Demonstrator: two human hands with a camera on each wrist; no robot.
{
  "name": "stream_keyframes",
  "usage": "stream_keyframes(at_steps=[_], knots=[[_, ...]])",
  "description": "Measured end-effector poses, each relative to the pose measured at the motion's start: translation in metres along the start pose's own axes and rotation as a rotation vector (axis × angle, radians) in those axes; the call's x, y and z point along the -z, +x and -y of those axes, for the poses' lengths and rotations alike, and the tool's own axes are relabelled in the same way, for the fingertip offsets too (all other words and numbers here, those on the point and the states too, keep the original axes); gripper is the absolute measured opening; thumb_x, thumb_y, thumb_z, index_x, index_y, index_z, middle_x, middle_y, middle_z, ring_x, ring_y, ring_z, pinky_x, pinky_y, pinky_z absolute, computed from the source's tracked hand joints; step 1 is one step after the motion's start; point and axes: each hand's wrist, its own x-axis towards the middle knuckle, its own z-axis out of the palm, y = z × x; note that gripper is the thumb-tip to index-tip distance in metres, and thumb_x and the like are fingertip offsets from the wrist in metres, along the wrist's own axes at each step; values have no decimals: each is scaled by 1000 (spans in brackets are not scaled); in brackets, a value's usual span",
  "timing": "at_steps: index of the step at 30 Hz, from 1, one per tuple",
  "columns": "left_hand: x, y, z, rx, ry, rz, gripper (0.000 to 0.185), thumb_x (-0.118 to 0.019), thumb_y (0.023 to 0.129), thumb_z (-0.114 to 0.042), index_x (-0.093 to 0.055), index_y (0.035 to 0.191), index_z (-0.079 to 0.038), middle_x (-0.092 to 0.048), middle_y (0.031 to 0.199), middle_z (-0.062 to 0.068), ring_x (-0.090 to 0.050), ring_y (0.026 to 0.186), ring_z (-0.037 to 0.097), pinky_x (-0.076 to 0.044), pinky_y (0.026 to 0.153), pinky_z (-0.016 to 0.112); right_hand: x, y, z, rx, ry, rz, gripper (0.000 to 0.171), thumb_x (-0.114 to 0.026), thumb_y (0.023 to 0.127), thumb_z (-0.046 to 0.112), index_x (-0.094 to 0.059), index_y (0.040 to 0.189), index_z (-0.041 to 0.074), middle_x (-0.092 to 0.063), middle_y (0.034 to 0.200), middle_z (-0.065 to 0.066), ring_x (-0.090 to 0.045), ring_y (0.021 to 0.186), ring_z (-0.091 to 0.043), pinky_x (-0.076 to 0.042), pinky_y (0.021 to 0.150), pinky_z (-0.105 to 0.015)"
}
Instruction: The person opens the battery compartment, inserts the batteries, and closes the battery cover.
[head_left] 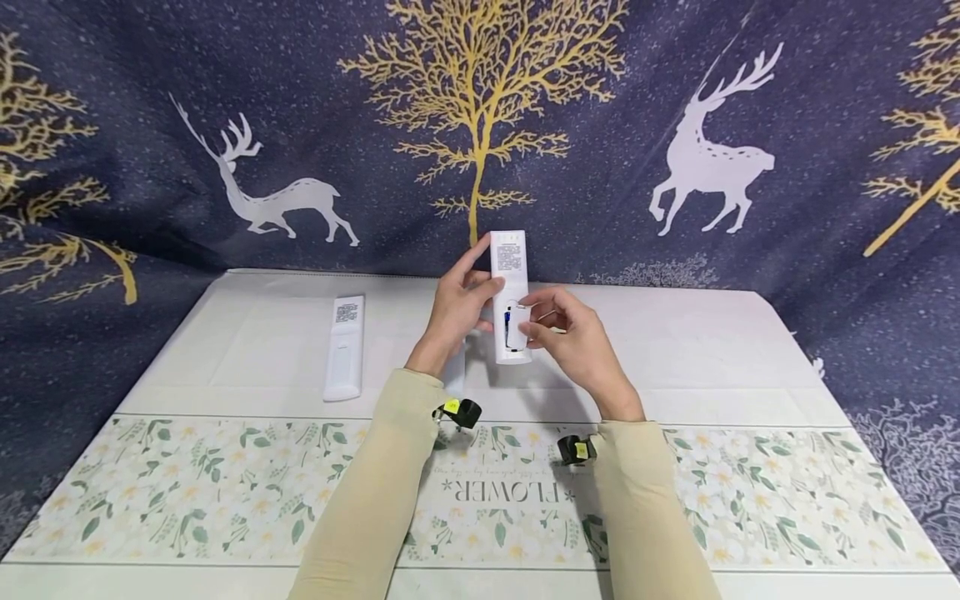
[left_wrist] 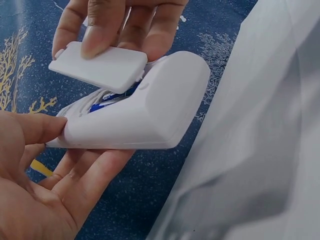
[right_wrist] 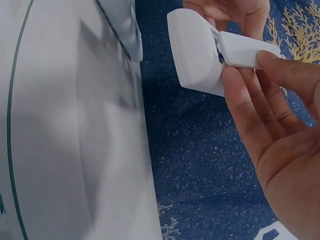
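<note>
My left hand grips a white remote control by its side, its labelled back turned toward me. The battery compartment in the lower part is uncovered, and a blue battery shows inside it. Between the thumb and fingers of my right hand is the white battery cover. That cover sits tilted over the compartment, with one end close to the remote's edge; whether it touches there I cannot tell. In the right wrist view the cover hides most of the opening.
A second white remote lies back up on the table, left of my hands. Another pale object lies partly hidden behind my left wrist. A dark cloth with deer and trees hangs behind the table.
</note>
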Motion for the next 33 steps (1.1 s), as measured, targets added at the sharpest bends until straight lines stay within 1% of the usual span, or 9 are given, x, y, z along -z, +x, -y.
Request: stream_keyframes(at_steps=[3,8,13,18,21,25,28,30,33], knots=[[0,0,0,-1,-2,3,66,-68,106,-17,-45,158,-51,-68,120,4,-64,89,21,-62,56,35,-1,0,1,1,-29,4,32,-74,95,-9,-68,125,0,-68,101,-19,-72,87,-31,-65,75,-35],[0,1,0,-3,1,2,66,-68,106,-17,-46,158,-51,-68,119,4,-63,87,20,-62,56,36,-3,-1,0,7,-34,10,30,-75,95,-9,-69,123,0,-70,99,-19,-72,87,-34,-65,75,-35],[0,1,0,-2,1,2,66,-68,106,-18,-46,157,-52,-68,119,3,-62,86,19,-62,55,36,-3,-1,0,9,-42,10,28,-76,95,-7,-70,121,0,-70,98,-18,-72,86,-33,-65,74,-35],[0,1,0,-6,-1,11,66,-68,106,-18,-46,157,-52,-68,119,3,-63,85,20,-61,54,35,-2,-1,-1,24,-97,3,26,-77,96,-3,-72,121,3,-71,98,-16,-71,87,-31,-65,74,-36],[0,1,0,-2,-1,9,66,-68,106,-17,-46,157,-53,-68,119,3,-63,86,20,-62,56,37,-2,0,-3,37,-132,-7,28,-77,96,-3,-73,123,4,-72,98,-15,-71,87,-30,-64,73,-34],[1,0,-2,3,-9,5,66,-69,106,-18,-47,155,-56,-68,120,2,-63,88,21,-64,60,42,-3,1,-6,48,-177,-15,35,-77,96,-3,-73,130,6,-71,98,-13,-70,85,-27,-61,69,-29],[1,0,-3,0,-15,1,66,-69,106,-19,-46,155,-56,-68,120,2,-64,89,22,-64,61,42,-4,1,-7,42,-208,-25,41,-78,96,-1,-72,135,7,-69,101,-12,-70,86,-25,-60,68,-30],[1,0,-3,-2,-18,-4,66,-69,106,-18,-46,156,-55,-67,120,2,-64,89,22,-64,61,41,-5,2,-7,36,-226,-44,45,-79,95,0,-70,139,8,-67,107,-13,-69,90,-27,-60,73,-33],[0,-1,-3,1,-30,-6,66,-69,106,-17,-47,156,-54,-68,121,3,-66,89,22,-64,60,40,-7,3,-8,22,-224,-93,50,-77,97,1,-64,145,7,-65,119,-17,-68,101,-31,-59,86,-41]])
